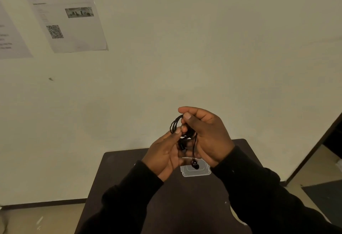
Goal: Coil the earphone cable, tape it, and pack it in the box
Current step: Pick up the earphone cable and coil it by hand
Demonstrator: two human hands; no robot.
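Above the table point(129, 178), both hands' grips clamped on coiled earphone cable point(174, 124), wall papers' writing unreadable

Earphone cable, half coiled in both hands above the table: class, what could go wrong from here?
1. The coil is only pinched between the left hand and right hand; its loops may spring apart before taping.
2. An earbud dangles loose and could snag or drag the coil undone.
3. No tape is visible, so freeing a hand to fetch some may loosen the grip.
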